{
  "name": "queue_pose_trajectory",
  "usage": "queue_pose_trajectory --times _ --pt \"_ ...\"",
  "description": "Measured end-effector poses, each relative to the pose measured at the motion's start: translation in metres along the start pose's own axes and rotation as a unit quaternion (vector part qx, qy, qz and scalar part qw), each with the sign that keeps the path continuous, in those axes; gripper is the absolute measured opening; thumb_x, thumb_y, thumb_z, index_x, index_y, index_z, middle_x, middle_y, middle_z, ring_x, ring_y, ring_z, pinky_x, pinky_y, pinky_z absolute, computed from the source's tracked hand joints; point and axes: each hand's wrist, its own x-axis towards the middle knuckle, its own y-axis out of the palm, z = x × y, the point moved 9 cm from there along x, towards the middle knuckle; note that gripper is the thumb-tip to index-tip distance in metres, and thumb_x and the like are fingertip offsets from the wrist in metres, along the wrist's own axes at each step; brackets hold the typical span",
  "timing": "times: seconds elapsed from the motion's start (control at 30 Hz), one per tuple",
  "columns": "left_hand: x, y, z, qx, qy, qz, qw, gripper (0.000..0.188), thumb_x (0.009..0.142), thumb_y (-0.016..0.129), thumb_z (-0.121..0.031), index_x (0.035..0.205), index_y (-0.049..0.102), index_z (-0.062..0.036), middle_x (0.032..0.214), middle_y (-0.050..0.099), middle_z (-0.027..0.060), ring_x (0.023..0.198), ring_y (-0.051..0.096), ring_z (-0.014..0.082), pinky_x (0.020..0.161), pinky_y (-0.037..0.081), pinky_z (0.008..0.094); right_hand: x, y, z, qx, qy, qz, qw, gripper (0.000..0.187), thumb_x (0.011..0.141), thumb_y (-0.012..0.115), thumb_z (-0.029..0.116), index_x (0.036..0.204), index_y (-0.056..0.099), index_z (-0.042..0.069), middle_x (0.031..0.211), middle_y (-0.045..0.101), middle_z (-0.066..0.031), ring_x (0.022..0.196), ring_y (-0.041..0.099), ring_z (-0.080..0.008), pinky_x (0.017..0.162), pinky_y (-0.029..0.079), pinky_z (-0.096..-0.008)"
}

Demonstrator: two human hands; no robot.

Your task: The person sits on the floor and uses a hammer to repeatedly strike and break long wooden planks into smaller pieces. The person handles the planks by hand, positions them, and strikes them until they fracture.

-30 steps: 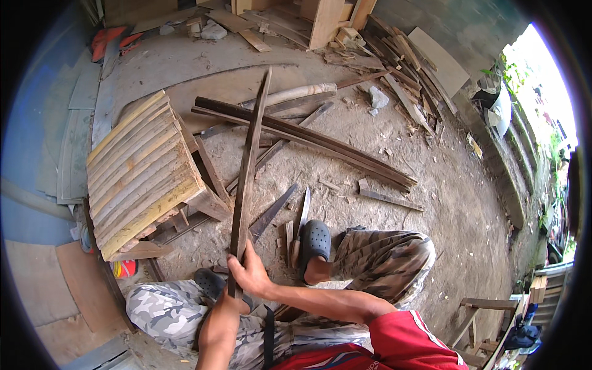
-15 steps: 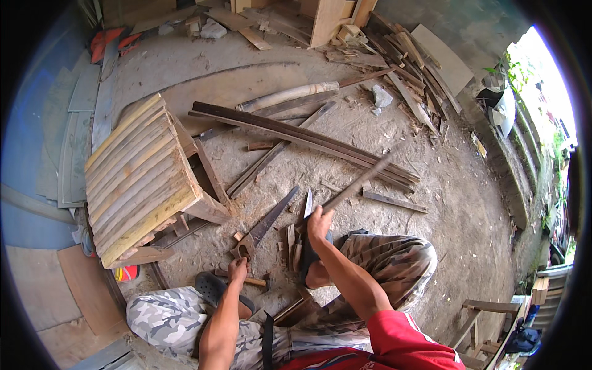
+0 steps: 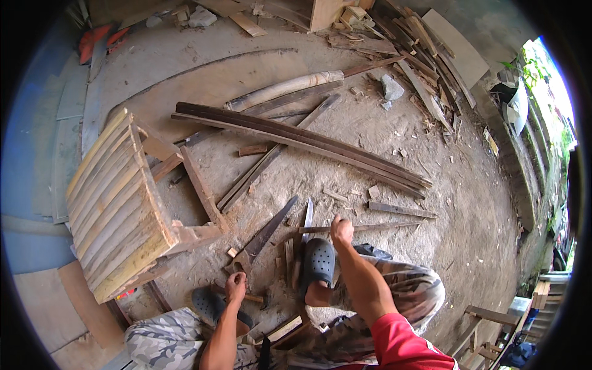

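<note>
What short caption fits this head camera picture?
Right hand grips a thin wooden strip on the dirt; left hand rests by a handsaw.

Dusty concrete floor (image 3: 468, 203) strewn with wood offcuts; scrap timber (image 3: 425, 43) piled at one o'clock; daylight admitted at three o'clock.

We are in a rough outdoor woodworking yard. Long planks (image 3: 308, 140), a handsaw (image 3: 265, 234) and offcuts litter the dirt floor (image 3: 468, 203).
</note>
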Motion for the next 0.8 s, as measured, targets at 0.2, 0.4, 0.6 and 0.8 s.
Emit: queue_pose_trajectory --times 0.2,0.4,0.6,0.8 --pt "0.01 0.01 0.002 0.052 0.024 -0.001 0.998 0.024 0.094 0.062 -0.024 0.104 0.066 -0.003 0.082 0.065 0.0053 0.069 0.062 0.0158 0.067 0.049 0.0345 0.08 -0.044 0.138 -0.138 -0.265 -0.137 0.944 0.09 0.078 0.075 0.04 0.148 0.028 0.01 0.147 0.036 -0.0125 0.137 0.032 -0.029 0.111 0.026 -0.0451" --pt "0.026 0.015 0.027 0.05 0.085 -0.005 0.995 0.024 0.091 0.064 -0.024 0.102 0.067 -0.0024 0.08 0.066 0.0067 0.07 0.062 0.0161 0.067 0.05 0.0319 0.091 -0.011 0.241 -0.269 -0.4 -0.071 0.873 0.119 0.065 0.086 0.042 0.155 0.012 0.016 0.156 0.024 -0.0136 0.145 0.02 -0.0356 0.114 0.021 -0.0563" --pt "0.016 0.022 0.022 0.079 0.066 0.009 0.995 0.027 0.091 0.065 -0.029 0.103 0.067 -0.0051 0.087 0.068 0.0084 0.08 0.066 0.0208 0.069 0.05 0.035 0.119 0.006 0.272 -0.276 -0.491 -0.188 0.804 0.088 0.067 0.081 0.026 0.142 0.038 0.01 0.125 0.054 -0.0119 0.12 0.05 -0.0318 0.1 0.036 -0.0503" --pt "0.0 0.008 -0.012 0.107 0.082 -0.018 0.991 0.028 0.092 0.065 -0.034 0.105 0.067 -0.0093 0.085 0.067 0.0078 0.077 0.065 0.0198 0.069 0.051 0.0336 0.083 0.0 0.258 -0.271 -0.528 -0.076 0.801 0.075 0.064 0.081 0.028 0.127 0.045 0.008 0.117 0.055 -0.0133 0.114 0.053 -0.031 0.092 0.042 -0.048"
